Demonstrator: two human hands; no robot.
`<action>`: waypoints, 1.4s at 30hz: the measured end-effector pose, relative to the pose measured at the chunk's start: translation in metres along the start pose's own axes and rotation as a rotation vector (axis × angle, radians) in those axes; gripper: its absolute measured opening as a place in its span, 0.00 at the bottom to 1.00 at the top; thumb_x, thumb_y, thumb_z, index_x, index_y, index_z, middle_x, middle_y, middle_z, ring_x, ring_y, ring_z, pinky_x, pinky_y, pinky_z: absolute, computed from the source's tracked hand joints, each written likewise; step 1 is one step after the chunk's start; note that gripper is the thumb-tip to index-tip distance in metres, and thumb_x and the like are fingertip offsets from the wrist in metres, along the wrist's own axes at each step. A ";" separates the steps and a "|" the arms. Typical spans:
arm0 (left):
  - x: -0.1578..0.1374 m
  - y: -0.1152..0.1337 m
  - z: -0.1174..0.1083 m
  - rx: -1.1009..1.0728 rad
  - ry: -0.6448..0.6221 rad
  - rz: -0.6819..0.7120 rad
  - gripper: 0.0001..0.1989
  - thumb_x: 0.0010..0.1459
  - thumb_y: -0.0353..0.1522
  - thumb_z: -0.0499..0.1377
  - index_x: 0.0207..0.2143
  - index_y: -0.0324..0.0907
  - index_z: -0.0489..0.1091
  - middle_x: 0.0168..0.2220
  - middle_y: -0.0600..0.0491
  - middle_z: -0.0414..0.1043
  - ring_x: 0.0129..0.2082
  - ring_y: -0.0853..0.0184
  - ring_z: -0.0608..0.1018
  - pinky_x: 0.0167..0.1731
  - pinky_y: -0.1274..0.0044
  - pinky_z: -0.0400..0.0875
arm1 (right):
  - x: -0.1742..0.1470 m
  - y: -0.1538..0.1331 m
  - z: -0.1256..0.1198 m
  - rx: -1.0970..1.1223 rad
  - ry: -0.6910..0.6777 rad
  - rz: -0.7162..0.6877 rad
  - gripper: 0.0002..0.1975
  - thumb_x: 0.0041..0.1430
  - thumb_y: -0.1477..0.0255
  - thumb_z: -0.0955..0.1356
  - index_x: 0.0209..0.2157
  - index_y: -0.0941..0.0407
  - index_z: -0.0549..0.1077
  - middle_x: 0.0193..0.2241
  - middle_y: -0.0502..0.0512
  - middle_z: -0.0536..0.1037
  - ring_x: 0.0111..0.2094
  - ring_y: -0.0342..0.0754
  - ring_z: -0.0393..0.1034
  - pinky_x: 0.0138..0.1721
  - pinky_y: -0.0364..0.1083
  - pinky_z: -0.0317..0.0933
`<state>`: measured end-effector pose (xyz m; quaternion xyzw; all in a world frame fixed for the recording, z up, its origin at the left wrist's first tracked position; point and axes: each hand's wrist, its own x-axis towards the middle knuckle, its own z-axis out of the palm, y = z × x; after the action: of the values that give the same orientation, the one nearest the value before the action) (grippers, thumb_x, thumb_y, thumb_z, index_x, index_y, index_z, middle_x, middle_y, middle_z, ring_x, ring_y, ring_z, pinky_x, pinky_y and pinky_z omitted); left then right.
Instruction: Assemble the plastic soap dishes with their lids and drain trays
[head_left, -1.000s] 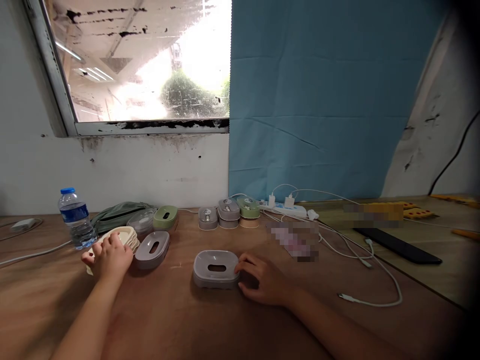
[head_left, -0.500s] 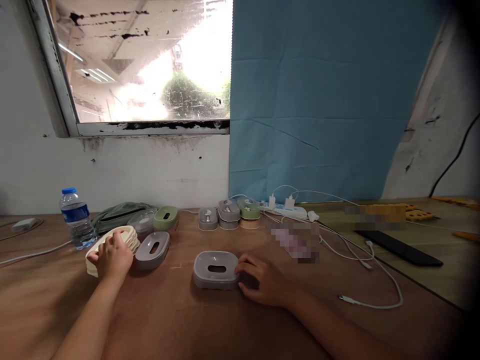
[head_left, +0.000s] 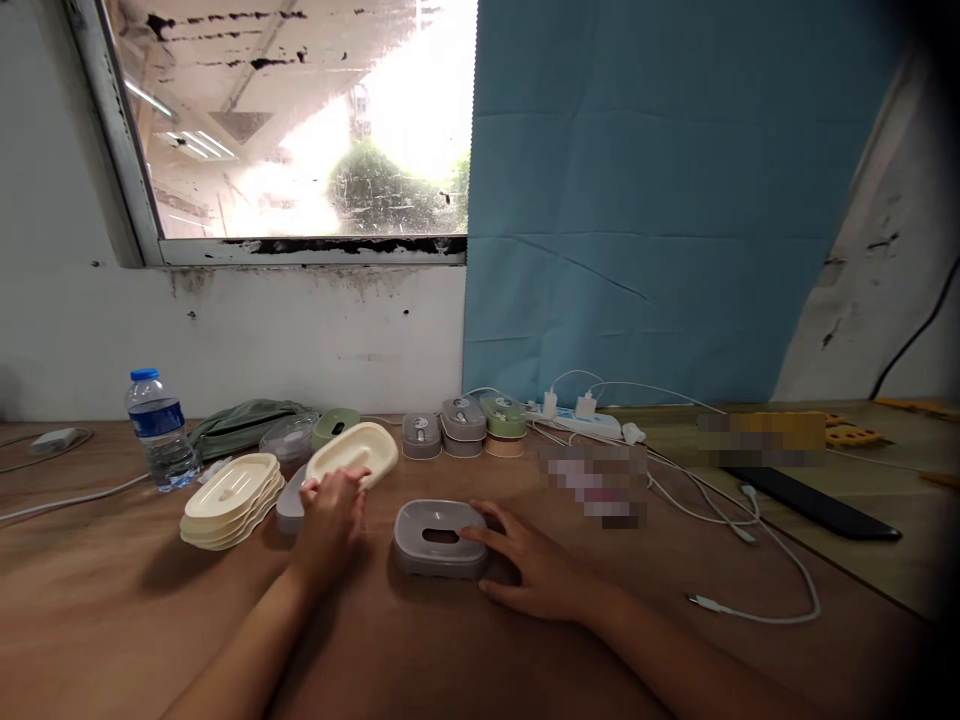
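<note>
My left hand [head_left: 335, 515] pinches a cream oval plastic tray [head_left: 367, 450] by its near edge and holds it tilted above the table. To the left lies a stack of several similar cream trays [head_left: 234, 488]. My right hand [head_left: 529, 562] rests with spread fingers on the right side of a grey oval plastic box [head_left: 412, 535], fingertips reaching its top near the slot. Behind the left hand, another grey box [head_left: 289, 510] is partly hidden. A green box [head_left: 324, 428] of similar shape stands farther back, also partly covered.
A water bottle [head_left: 159, 430] and a green pouch [head_left: 251, 424] stand at the back left. Several finished-looking grey and green boxes [head_left: 462, 425] line the back. At the right are a power strip [head_left: 600, 425], white cables [head_left: 780, 618] and a dark flat bar [head_left: 814, 502].
My left hand has lifted one cream tray off the stack and carried it right, towards the grey box. My right hand's fingers have shifted from the box's edge onto its top.
</note>
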<state>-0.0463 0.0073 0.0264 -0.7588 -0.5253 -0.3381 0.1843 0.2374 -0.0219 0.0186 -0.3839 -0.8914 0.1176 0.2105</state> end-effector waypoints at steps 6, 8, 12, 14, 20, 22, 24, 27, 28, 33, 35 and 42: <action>-0.006 0.017 0.016 -0.266 -0.154 0.091 0.15 0.54 0.26 0.48 0.45 0.46 0.57 0.38 0.52 0.68 0.39 0.63 0.70 0.43 0.68 0.51 | 0.002 0.001 -0.001 0.113 -0.058 0.060 0.21 0.47 0.67 0.68 0.45 0.49 0.65 0.56 0.55 0.51 0.54 0.56 0.53 0.51 0.53 0.53; -0.008 0.014 0.020 -0.349 -0.178 0.047 0.16 0.54 0.27 0.49 0.46 0.45 0.56 0.37 0.52 0.68 0.37 0.64 0.70 0.42 0.69 0.52 | 0.003 -0.001 -0.002 0.143 -0.072 0.076 0.19 0.44 0.68 0.69 0.41 0.51 0.67 0.55 0.54 0.52 0.53 0.55 0.54 0.50 0.51 0.55; -0.010 0.007 0.023 -0.482 -0.235 -0.042 0.15 0.54 0.29 0.51 0.45 0.44 0.55 0.34 0.52 0.68 0.37 0.64 0.69 0.41 0.69 0.54 | 0.003 -0.005 -0.007 0.208 -0.105 0.023 0.19 0.34 0.74 0.70 0.33 0.54 0.67 0.52 0.53 0.54 0.51 0.54 0.55 0.48 0.47 0.55; -0.011 0.008 0.022 -0.561 -0.274 -0.089 0.15 0.54 0.32 0.52 0.44 0.44 0.56 0.33 0.53 0.68 0.37 0.64 0.69 0.41 0.69 0.56 | 0.002 -0.006 -0.010 0.276 -0.122 -0.030 0.18 0.30 0.76 0.69 0.30 0.54 0.65 0.49 0.54 0.57 0.49 0.53 0.58 0.47 0.46 0.55; -0.012 0.024 0.013 -0.754 -0.417 -0.078 0.15 0.50 0.33 0.57 0.41 0.44 0.59 0.32 0.54 0.70 0.34 0.66 0.68 0.36 0.74 0.60 | -0.002 -0.002 -0.019 0.540 0.137 -0.108 0.19 0.36 0.61 0.68 0.31 0.55 0.62 0.50 0.59 0.57 0.51 0.59 0.55 0.47 0.51 0.52; -0.013 0.031 0.010 -0.803 -0.463 -0.044 0.15 0.49 0.32 0.58 0.40 0.44 0.59 0.31 0.54 0.70 0.34 0.67 0.68 0.36 0.74 0.60 | -0.003 0.003 -0.018 0.640 0.273 -0.070 0.24 0.38 0.52 0.66 0.33 0.53 0.61 0.50 0.60 0.58 0.51 0.61 0.54 0.45 0.52 0.54; -0.015 0.038 0.008 -0.836 -0.503 -0.013 0.16 0.47 0.31 0.59 0.39 0.43 0.59 0.31 0.55 0.71 0.33 0.67 0.67 0.38 0.74 0.59 | -0.002 0.008 -0.017 0.728 0.362 0.000 0.27 0.38 0.48 0.65 0.34 0.52 0.60 0.47 0.59 0.62 0.48 0.60 0.58 0.42 0.52 0.57; -0.018 0.046 0.007 -0.865 -0.583 0.013 0.18 0.44 0.29 0.60 0.39 0.44 0.60 0.31 0.55 0.71 0.35 0.67 0.66 0.37 0.75 0.60 | 0.001 0.014 -0.011 0.741 0.405 0.117 0.27 0.37 0.48 0.67 0.34 0.52 0.59 0.42 0.57 0.65 0.42 0.56 0.64 0.39 0.50 0.59; -0.019 0.047 0.007 -0.876 -0.616 0.023 0.19 0.43 0.29 0.60 0.40 0.44 0.60 0.31 0.56 0.71 0.35 0.67 0.66 0.37 0.76 0.61 | 0.003 0.016 -0.008 0.730 0.402 0.138 0.27 0.37 0.50 0.67 0.34 0.52 0.59 0.41 0.56 0.66 0.40 0.55 0.64 0.37 0.49 0.60; -0.020 0.046 0.005 -0.892 -0.697 0.100 0.21 0.42 0.30 0.61 0.40 0.44 0.61 0.33 0.55 0.71 0.35 0.67 0.67 0.36 0.77 0.62 | 0.009 0.018 0.008 0.712 0.344 0.179 0.24 0.40 0.55 0.68 0.34 0.53 0.57 0.36 0.53 0.66 0.35 0.50 0.64 0.33 0.46 0.60; -0.019 0.043 0.003 -0.900 -0.672 0.152 0.20 0.42 0.32 0.62 0.39 0.44 0.61 0.33 0.55 0.71 0.35 0.67 0.69 0.36 0.77 0.63 | 0.010 0.017 0.012 0.693 0.321 0.185 0.23 0.40 0.57 0.68 0.34 0.53 0.57 0.35 0.52 0.65 0.35 0.49 0.63 0.34 0.45 0.59; -0.014 0.032 -0.002 -0.847 -0.232 -0.007 0.08 0.54 0.32 0.52 0.37 0.43 0.56 0.26 0.56 0.66 0.27 0.71 0.70 0.32 0.78 0.64 | 0.006 0.008 0.014 0.576 0.164 0.188 0.25 0.37 0.68 0.71 0.37 0.54 0.56 0.36 0.51 0.65 0.34 0.48 0.63 0.33 0.43 0.59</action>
<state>-0.0208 -0.0159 0.0205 -0.7987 -0.3600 -0.4368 -0.2044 0.2323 -0.0127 0.0046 -0.3974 -0.7620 0.3528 0.3701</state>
